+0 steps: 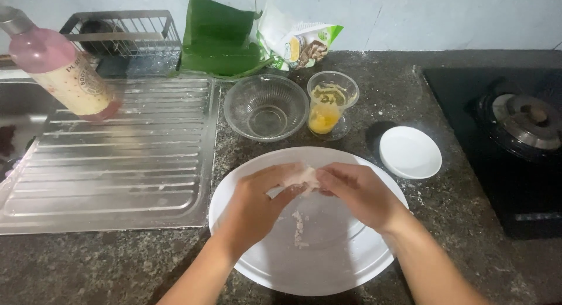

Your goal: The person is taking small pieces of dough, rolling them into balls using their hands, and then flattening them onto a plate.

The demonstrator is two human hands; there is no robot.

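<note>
Both the left hand (254,202) and right hand (357,191) pinch a soft, sticky-looking dough lump (301,177) over the white plate (351,264); probably best gripped gently at its edges.

Dark speckled stone counter (410,100) meets a pale, cracked wall (445,15).

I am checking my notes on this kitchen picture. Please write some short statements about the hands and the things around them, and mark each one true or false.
1. Both hands, left hand and right hand, hold a pale lump of dough over the large white plate. True.
2. The clear glass bowl is full of flour. False: it looks empty.
3. The plastic cup holds something yellow. True.
4. The small white dish lies left of the plate. False: it lies to the right.
</note>
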